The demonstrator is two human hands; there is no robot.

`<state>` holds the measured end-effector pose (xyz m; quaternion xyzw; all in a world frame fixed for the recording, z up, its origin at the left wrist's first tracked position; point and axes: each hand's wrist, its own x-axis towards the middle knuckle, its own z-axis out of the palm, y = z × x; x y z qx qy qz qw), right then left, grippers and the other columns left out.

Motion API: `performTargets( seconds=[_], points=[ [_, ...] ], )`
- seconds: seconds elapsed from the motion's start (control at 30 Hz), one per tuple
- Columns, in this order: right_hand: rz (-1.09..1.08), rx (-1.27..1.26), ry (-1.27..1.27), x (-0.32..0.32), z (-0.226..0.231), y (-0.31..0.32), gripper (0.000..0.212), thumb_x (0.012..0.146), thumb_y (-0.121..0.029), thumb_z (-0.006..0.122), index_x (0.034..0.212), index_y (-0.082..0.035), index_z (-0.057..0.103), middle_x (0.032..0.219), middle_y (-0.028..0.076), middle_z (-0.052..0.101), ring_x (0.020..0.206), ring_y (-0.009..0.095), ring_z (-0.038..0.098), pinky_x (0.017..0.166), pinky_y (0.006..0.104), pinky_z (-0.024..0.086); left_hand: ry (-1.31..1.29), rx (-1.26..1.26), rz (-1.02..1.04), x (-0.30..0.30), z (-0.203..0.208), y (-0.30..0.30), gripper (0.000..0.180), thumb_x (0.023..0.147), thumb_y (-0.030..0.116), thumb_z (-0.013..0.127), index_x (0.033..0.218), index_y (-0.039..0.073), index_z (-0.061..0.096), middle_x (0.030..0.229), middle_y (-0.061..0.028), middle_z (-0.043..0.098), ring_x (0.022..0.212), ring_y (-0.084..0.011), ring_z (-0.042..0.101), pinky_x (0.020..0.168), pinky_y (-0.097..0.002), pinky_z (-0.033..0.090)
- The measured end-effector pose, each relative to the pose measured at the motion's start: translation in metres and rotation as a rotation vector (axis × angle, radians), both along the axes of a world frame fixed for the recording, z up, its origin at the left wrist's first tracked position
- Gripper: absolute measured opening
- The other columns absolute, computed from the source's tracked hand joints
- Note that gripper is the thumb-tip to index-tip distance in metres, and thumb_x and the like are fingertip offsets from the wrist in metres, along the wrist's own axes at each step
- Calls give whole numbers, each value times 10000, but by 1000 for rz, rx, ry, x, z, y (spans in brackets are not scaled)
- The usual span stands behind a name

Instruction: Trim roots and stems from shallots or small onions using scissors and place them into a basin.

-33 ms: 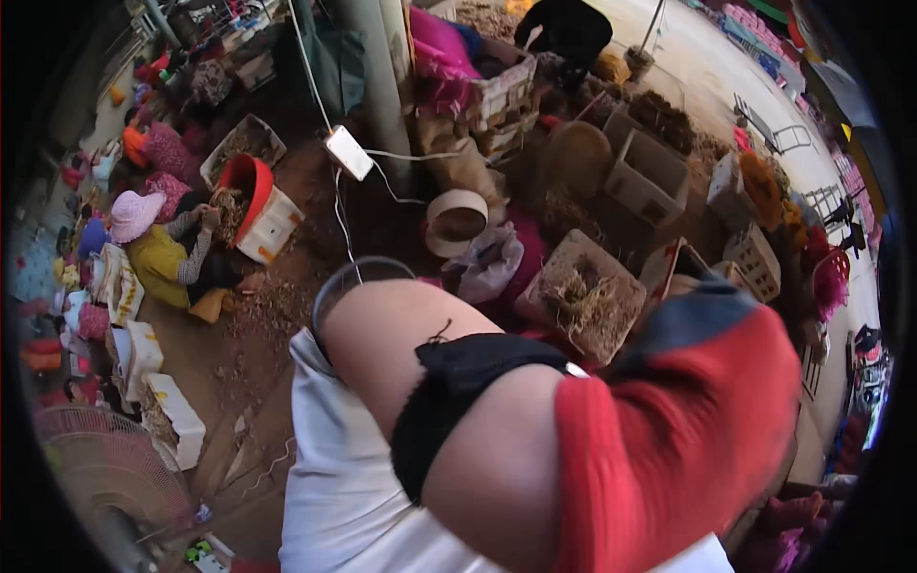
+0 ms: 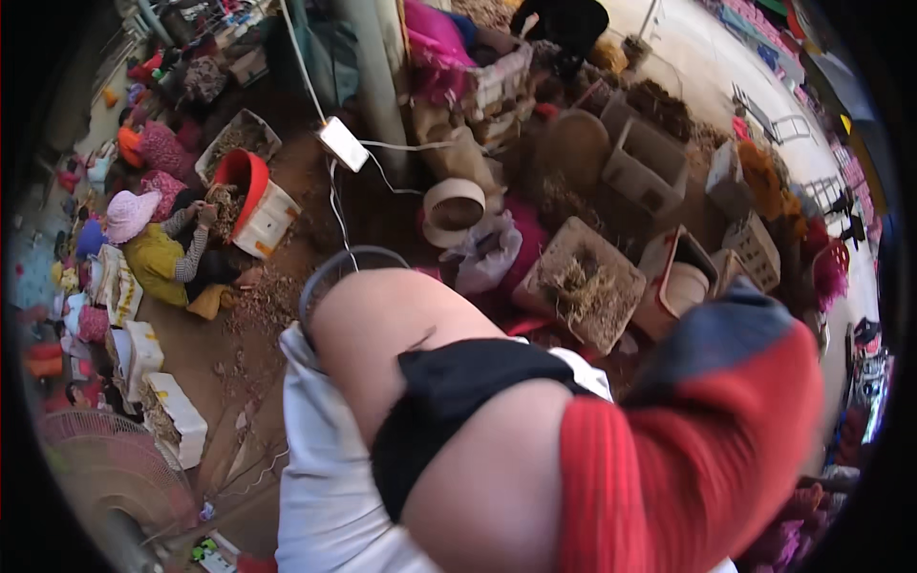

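Note:
A bare forearm crosses the view from left to right, large and close; by its direction it looks like my left arm. A black band (image 2: 449,396) wraps around it, and a white piece (image 2: 585,371) shows beside the band. My left hand (image 2: 707,411) wears a red knit glove with a ribbed cuff and a dark grey finger end. Its fingers are not distinct, so what it holds, if anything, is hidden. White cloth (image 2: 325,468) lies under the arm, and a grey curved rim (image 2: 320,277) borders its far end. My right hand is out of sight.
A dirty crate (image 2: 611,325) with dry stalks and a bin (image 2: 659,286) stand beyond the glove. Left, a person in a pink hat (image 2: 132,216) works at a red basket (image 2: 250,181). A white power strip (image 2: 342,145) hangs on cords near a post (image 2: 382,86); a fan (image 2: 115,468) stands lower left.
The gloved hand has shifted slightly right, and the black band a little left. More of the white piece beside the band shows. The surroundings have slid slightly up and left.

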<state>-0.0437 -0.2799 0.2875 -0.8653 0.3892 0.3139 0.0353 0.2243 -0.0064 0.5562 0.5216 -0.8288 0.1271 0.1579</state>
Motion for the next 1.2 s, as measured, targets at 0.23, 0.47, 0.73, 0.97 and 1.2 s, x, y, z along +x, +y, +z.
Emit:
performTargets(
  seconds=[0.23,0.47,0.73,0.97,1.2],
  points=[
    [-271,116,-59,-89,-62,-11,395,697,-433,695,740,-41,672,687,148,632,659,269,637,613,364,497,-34,55,-131,-19,-10,-36,210,710,213,667,886,109,619,734,-54,561,632,-216,570,572,-312,457],
    [-439,130,-104,-140,-72,7,369,706,-399,713,751,-33,687,652,151,627,629,263,636,613,349,494,-11,-2,-135,-35,0,2,212,694,200,677,885,117,633,707,-48,561,581,-209,556,537,-301,453],
    [-538,319,-128,-117,-122,22,340,716,-359,734,765,-24,705,611,154,622,594,256,635,614,332,491,253,167,128,40,-34,16,218,676,184,688,882,125,649,676,-42,561,523,-200,540,496,-289,448],
    [-795,398,-301,-138,-129,45,421,832,-367,634,734,42,647,657,88,635,584,186,590,554,333,481,2044,324,818,161,-352,97,222,889,152,559,1058,21,616,897,-22,626,817,-100,596,753,-251,505],
    [-815,492,-329,-129,-157,58,431,805,-398,666,732,27,658,634,74,619,539,171,574,507,317,455,1660,145,1720,151,-617,285,247,869,254,590,1054,94,625,914,-29,640,743,-183,638,577,-332,542]
  ],
)
